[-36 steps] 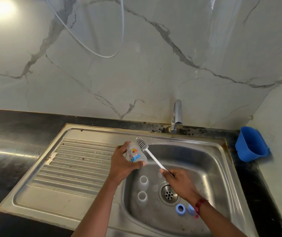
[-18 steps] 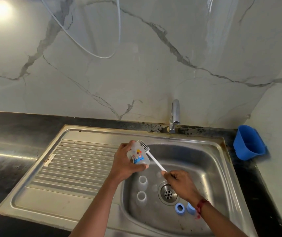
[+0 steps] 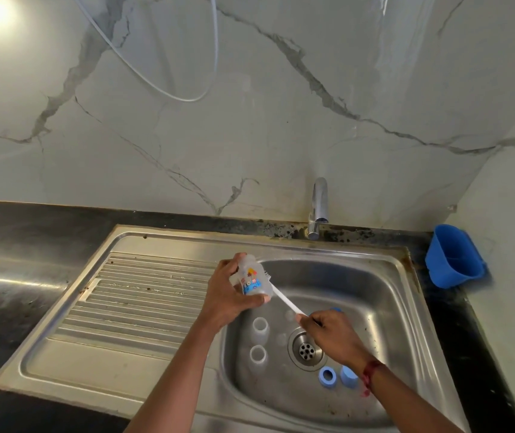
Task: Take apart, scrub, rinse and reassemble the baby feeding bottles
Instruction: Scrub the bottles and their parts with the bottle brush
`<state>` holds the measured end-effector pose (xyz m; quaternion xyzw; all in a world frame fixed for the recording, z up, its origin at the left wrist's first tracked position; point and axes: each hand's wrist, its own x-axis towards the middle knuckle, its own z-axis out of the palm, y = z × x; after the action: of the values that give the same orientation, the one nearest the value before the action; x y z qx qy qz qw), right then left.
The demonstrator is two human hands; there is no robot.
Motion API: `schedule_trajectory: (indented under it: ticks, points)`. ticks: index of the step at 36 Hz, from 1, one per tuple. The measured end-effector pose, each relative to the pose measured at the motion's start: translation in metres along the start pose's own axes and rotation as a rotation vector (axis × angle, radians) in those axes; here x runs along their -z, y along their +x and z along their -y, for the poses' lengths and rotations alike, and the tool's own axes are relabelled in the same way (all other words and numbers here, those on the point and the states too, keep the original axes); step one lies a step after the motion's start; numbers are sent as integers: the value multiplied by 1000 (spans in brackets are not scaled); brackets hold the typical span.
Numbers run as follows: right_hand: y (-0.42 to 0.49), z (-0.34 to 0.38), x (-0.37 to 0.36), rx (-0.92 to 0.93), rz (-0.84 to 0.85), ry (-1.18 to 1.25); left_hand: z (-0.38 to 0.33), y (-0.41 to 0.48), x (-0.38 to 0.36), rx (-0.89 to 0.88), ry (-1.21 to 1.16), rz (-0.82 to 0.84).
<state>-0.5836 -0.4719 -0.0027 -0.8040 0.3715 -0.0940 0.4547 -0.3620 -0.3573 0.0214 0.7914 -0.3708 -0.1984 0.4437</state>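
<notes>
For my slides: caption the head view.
Left hand holds a printed baby bottle over the sink; right hand holds a white-handled brush against it.

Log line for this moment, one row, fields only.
step: scrub | left hand: grips bottle over sink | right hand: holds brush, head at bottle | tap: no water visible

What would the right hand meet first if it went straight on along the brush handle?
Likely the bottle in the left hand; the brush in the right hand reaches its right edge. Depth unclear.
</notes>
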Motion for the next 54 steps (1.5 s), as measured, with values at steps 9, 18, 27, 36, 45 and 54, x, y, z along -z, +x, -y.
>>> schedule_trajectory:
  ticks: [9,18,27,36,45,54]
  points:
    - [2,1,6,21,21,-74,-6,4,19,34,-99,-106]
    - [4,3,20,88,9,-148,-4,8,12,84,-178,-231]
    - [5,1,22,96,33,-111,-9,3,6,58,-191,-129]
    - [7,0,8,58,36,-46,-14,0,2,15,-188,-122]
    - [2,-7,16,38,64,4,-14,6,12,90,-410,-273]
    - [11,-4,11,97,52,-86,-26,-4,-3,83,-418,-94]
